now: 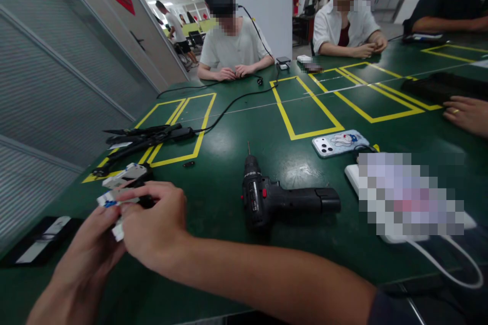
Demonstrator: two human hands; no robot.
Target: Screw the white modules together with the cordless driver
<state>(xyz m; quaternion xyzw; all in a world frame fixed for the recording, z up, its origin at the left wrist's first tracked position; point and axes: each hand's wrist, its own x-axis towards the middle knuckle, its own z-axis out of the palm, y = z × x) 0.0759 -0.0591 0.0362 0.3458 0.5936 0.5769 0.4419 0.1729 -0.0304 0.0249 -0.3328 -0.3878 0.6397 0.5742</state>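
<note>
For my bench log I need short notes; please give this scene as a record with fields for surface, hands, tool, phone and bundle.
Table: green, with yellow rectangle outlines
Left hand: holds a small white-and-blue part
Right hand: at the same part; grip partly hidden
Drill: black, on its side, bit toward the far side
Phone: patterned back up, beyond the drill's handle
Dark bundle: beyond the hands

right hand [158, 228] close to left hand [89, 236], fingers [147, 191] partly bent, right forearm [267, 266] slanting leftward
</note>
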